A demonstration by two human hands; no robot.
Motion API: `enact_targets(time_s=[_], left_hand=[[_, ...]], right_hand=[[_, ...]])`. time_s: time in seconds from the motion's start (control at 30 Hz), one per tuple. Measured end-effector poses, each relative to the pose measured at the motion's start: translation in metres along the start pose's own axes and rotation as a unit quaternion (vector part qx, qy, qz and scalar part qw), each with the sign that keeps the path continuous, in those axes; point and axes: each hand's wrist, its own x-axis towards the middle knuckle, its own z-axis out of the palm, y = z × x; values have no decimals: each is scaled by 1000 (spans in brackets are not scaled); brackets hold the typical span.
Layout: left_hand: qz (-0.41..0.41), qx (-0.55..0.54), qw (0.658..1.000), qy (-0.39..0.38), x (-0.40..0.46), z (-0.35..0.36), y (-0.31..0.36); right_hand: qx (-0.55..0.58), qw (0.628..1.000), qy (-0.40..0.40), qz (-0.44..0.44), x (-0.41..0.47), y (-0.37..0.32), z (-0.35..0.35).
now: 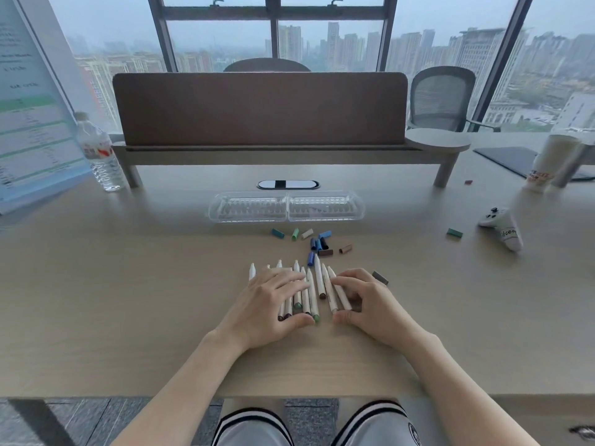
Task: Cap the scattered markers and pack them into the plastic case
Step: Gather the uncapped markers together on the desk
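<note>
Several uncapped white markers (319, 281) lie side by side on the desk in front of me, tips pointing away. My left hand (270, 300) rests flat over the left part of the bunch, fingers spread. My right hand (367, 300) curls around the rightmost markers (338, 292), thumb at their near ends. Loose caps (318, 243) in blue, green, beige and brown lie scattered just beyond the markers. One grey cap (380, 277) sits by my right fingers. The clear plastic case (286, 207) lies open and empty farther back.
A green cap (454, 233) and a white controller (502, 228) lie at the right. A paper cup (550, 162) stands at the far right, a water bottle (99, 152) at the far left. A shelf with a brown divider (257, 107) crosses the back.
</note>
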Motion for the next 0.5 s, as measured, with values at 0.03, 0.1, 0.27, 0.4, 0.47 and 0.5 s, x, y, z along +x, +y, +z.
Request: enact_targets(time_s=[0.03, 0.1, 0.27, 0.4, 0.47, 0.5], left_hand=[[4, 6, 999, -32, 3, -2, 4], [8, 33, 995, -97, 12, -2, 11], [-4, 28, 991, -130, 19, 6, 11], [18, -1, 996, -91, 12, 8, 5], [29, -10, 997, -75, 10, 9, 6], [34, -15, 997, -67, 9, 9, 6]], right_hand=[[9, 1000, 2, 2, 0, 1, 0], [19, 1000, 0, 3, 0, 2, -3], [-45, 999, 9, 9, -5, 9, -12], [-70, 997, 17, 19, -11, 11, -17], [-65, 997, 22, 21, -13, 11, -18], [-58, 998, 30, 22, -15, 11, -19]])
